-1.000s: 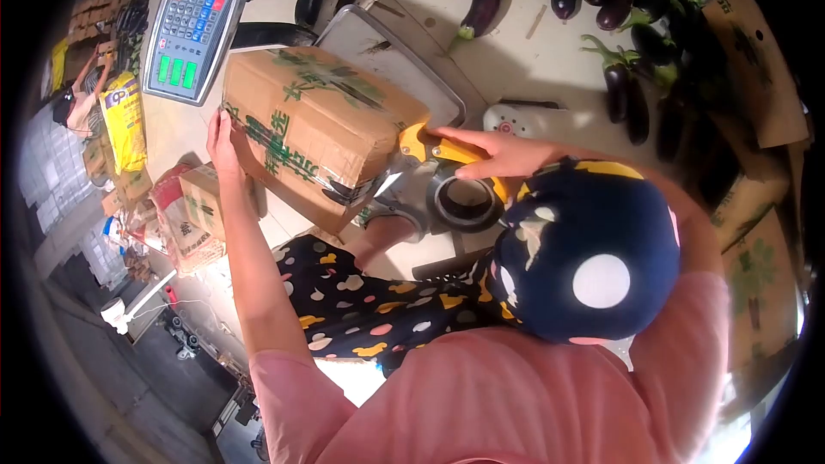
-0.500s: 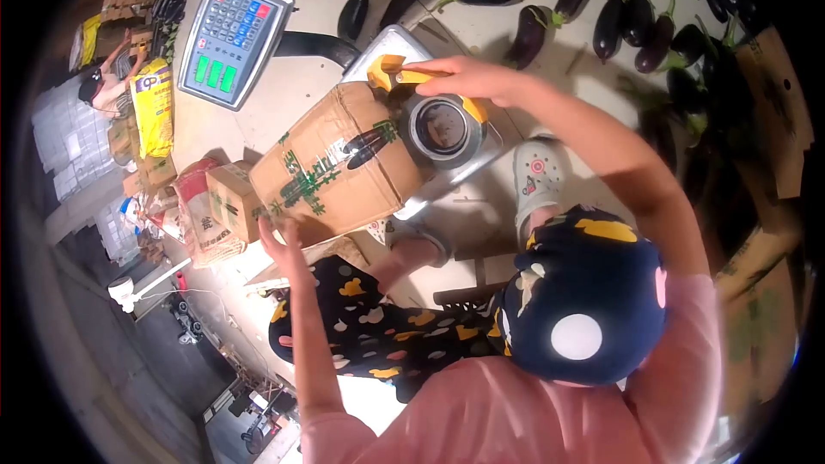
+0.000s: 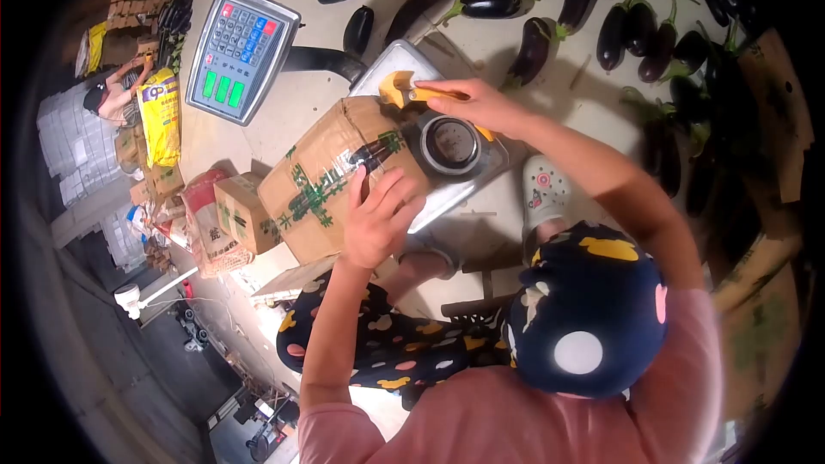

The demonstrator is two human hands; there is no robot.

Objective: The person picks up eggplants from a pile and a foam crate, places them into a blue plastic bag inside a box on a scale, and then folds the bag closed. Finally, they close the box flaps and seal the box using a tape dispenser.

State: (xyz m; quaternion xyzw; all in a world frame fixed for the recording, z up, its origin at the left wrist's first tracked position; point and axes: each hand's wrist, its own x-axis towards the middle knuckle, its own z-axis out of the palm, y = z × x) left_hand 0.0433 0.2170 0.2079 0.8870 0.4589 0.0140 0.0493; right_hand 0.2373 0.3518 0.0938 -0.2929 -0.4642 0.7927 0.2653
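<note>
A taped brown cardboard box with green print and a dark eggplant picture rests at an angle, partly over the metal scale platform. My left hand lies over the box's side, fingers spread, covering part of the printing. With my right hand I grip a yellow tape dispenser. Its large tape roll is against the box's right end. An open lower flap shows below the box.
The scale's display panel stands beyond the box. Loose eggplants cover the floor at the top and right. A smaller carton and a sack sit left. Another person is farther back.
My left hand has moved right and up from the box's near left corner onto its printed side. My right hand keeps hold of the tape dispenser at the box's right end.
</note>
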